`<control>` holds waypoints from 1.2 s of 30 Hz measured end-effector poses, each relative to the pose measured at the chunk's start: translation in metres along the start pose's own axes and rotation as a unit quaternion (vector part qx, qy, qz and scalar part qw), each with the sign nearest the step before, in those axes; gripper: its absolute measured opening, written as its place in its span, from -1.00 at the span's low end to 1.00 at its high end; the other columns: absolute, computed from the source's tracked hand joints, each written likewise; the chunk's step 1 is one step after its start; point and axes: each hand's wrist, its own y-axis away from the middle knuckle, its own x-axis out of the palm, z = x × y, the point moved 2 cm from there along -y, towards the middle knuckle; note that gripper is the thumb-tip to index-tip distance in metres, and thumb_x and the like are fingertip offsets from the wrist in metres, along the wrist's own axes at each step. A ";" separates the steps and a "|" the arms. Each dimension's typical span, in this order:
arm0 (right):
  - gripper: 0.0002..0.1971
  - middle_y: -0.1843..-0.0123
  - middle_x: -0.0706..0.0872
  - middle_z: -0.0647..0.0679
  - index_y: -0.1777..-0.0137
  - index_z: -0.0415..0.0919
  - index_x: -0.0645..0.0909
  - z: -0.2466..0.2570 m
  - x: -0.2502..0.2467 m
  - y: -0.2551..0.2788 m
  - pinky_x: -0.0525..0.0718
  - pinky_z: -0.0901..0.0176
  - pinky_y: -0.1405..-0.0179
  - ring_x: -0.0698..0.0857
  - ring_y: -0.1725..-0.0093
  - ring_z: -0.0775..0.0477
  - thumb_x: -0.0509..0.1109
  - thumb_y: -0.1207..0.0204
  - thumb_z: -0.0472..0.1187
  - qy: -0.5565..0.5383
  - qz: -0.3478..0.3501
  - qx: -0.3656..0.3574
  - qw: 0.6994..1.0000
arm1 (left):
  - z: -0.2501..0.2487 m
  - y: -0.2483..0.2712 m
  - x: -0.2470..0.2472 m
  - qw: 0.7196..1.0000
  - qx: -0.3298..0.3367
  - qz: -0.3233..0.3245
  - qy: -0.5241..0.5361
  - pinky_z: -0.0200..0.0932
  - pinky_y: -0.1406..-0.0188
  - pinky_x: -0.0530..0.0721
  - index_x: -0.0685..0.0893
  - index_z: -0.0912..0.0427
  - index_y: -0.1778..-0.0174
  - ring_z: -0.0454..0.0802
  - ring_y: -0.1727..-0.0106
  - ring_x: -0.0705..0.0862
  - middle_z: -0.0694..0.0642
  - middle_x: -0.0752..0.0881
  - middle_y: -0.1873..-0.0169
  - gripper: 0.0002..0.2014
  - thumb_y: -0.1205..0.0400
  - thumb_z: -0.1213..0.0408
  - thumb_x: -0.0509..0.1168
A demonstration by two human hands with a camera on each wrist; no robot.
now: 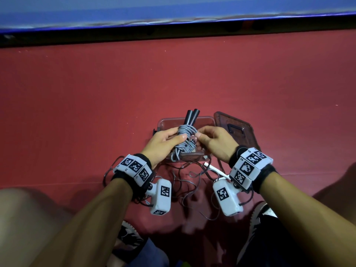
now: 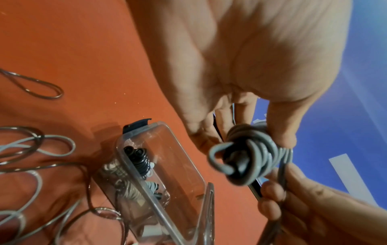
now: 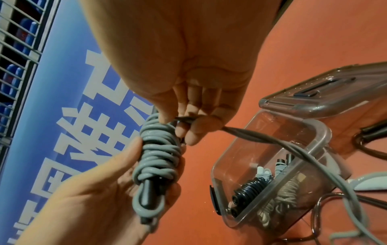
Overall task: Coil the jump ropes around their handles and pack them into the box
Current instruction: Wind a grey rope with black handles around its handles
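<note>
head: my left hand [image 1: 163, 140] grips the grey rope [image 1: 185, 138] bundle above the box [image 1: 208, 122]; my right hand [image 1: 213, 140] pinches its tail.
left wrist: coiled ropes [image 2: 136, 165] already packed below my fingers.
right wrist: loose ropes [image 3: 326, 207] remain beside the box.

Sports hall — red court floor [image 1: 96, 93], blue banner [image 3: 62, 99], railed seating [image 3: 16, 49].

The box [image 1: 209, 124] sits on the floor [image 1: 96, 112], its lid [image 1: 237, 130] just right. Coiled ropes [image 3: 254, 187] lie inside. Both hands hold a rope bundle [image 1: 185, 139] above it; loose rope [image 1: 192, 182] lies nearer.
</note>
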 end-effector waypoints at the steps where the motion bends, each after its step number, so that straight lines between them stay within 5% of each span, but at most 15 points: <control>1: -0.84 0.28 0.74 -0.02 -0.11 -0.12 0.72 0.002 0.000 0.001 0.73 -0.18 0.17 0.71 0.27 -0.09 0.30 -0.74 -0.16 -0.006 0.008 -0.003 1.000 | 0.001 0.000 0.000 1.000 -0.007 0.009 0.012 0.04 -0.36 0.68 0.68 0.23 -0.42 0.18 -0.28 0.78 0.22 0.82 -0.20 -0.70 -0.76 0.39 0.28; 5: -0.79 0.22 0.75 -0.06 -0.26 -0.14 0.74 0.006 0.000 0.005 0.65 0.25 0.16 0.66 0.27 0.08 0.36 -0.70 -0.24 -0.061 0.026 -0.011 0.998 | 0.004 0.000 0.003 0.998 -0.029 0.013 0.046 0.09 -0.47 0.62 0.62 0.28 -0.45 0.16 -0.33 0.75 0.26 0.79 -0.26 -0.66 -0.77 0.50 0.19; 7: -0.81 0.23 0.77 -0.09 -0.21 -0.18 0.77 0.005 -0.001 0.004 0.67 0.28 0.13 0.67 0.29 0.08 0.44 -0.65 -0.25 -0.075 0.008 -0.009 0.997 | 0.005 0.000 0.004 0.997 -0.038 0.008 0.060 0.11 -0.49 0.61 0.58 0.28 -0.50 0.14 -0.34 0.74 0.26 0.77 -0.29 -0.63 -0.77 0.52 0.19; 12: -0.98 0.28 0.81 -0.19 0.08 -0.15 0.79 0.000 0.002 0.002 0.76 0.02 0.07 0.71 0.30 -0.03 0.56 -0.54 -0.23 -0.097 -0.021 0.014 0.995 | 0.005 -0.002 0.005 0.996 -0.041 0.000 0.074 0.07 -0.37 0.69 0.51 0.15 -0.51 0.12 -0.35 0.72 0.14 0.75 -0.29 -0.60 -0.77 0.55 0.18; 16: -0.84 0.30 0.83 -0.21 0.20 -0.14 0.77 -0.007 0.002 0.002 0.75 -0.32 -0.01 0.73 0.30 -0.15 0.61 -0.48 -0.08 -0.070 -0.028 0.026 0.997 | 0.006 0.001 0.007 0.999 -0.028 0.009 0.016 -0.24 -0.21 0.72 0.51 0.13 -0.53 -0.01 -0.23 0.79 0.12 0.79 -0.23 -0.41 -0.59 0.46 0.51; 18: -0.82 0.35 0.82 -0.15 0.20 -0.20 0.75 -0.004 0.001 0.003 0.74 -0.23 0.09 0.69 0.32 -0.16 0.61 -0.49 -0.10 -0.074 -0.027 0.019 0.997 | 0.005 0.001 0.006 1.000 -0.019 -0.013 0.003 -0.32 -0.11 0.71 0.52 0.08 -0.52 -0.04 -0.16 0.81 0.14 0.81 -0.18 -0.38 -0.56 0.50 0.51; 22: -0.95 0.38 0.78 0.00 0.09 -0.26 0.74 0.007 0.001 0.007 0.61 0.16 0.32 0.67 0.38 0.01 0.49 -0.60 -0.29 -0.099 -0.002 0.008 0.995 | 0.000 0.003 0.006 0.998 -0.025 -0.024 0.055 -0.06 -0.29 0.73 0.51 0.15 -0.52 0.02 -0.19 0.77 0.11 0.78 -0.15 -0.48 -0.65 0.58 0.36; 24: -0.92 0.39 0.76 0.00 0.00 -0.18 0.77 0.009 0.000 0.006 0.61 0.30 0.33 0.67 0.40 0.12 0.43 -0.65 -0.25 -0.077 0.007 -0.003 0.997 | -0.003 0.004 0.005 0.996 -0.034 -0.019 0.080 -0.07 -0.21 0.78 0.52 0.14 -0.49 0.00 -0.16 0.78 0.09 0.78 -0.14 -0.54 -0.70 0.59 0.29; 29: -0.86 0.32 0.78 -0.24 -0.02 0.07 0.83 0.004 0.003 0.007 0.74 -0.25 0.12 0.65 0.36 -0.12 0.46 -0.60 0.04 -0.028 0.020 -0.018 0.999 | 0.002 0.001 0.000 0.996 -0.037 -0.017 0.074 0.18 -0.20 0.79 0.50 0.17 -0.54 0.14 -0.16 0.78 0.31 0.75 -0.21 -0.54 -0.74 0.59 0.21; 33: -0.67 0.38 0.80 -0.16 0.10 0.07 0.84 0.002 0.004 0.004 0.75 -0.41 0.10 0.70 0.36 -0.19 0.55 -0.28 0.26 -0.056 -0.023 -0.007 0.998 | 0.010 -0.001 0.001 1.000 -0.029 0.011 0.006 -0.13 -0.36 0.67 0.47 0.21 -0.62 -0.08 -0.25 0.77 0.09 0.80 -0.23 -0.49 -0.71 0.50 0.32; 36: -0.71 0.38 0.80 -0.14 0.19 -0.03 0.83 0.001 0.004 0.005 0.77 -0.39 0.05 0.74 0.35 -0.16 0.61 -0.29 0.18 -0.056 -0.029 -0.010 0.998 | 0.009 0.000 0.004 0.998 -0.018 0.043 -0.041 -0.21 -0.39 0.63 0.50 0.08 -0.62 -0.15 -0.32 0.74 -0.01 0.78 -0.29 -0.30 -0.55 0.37 0.56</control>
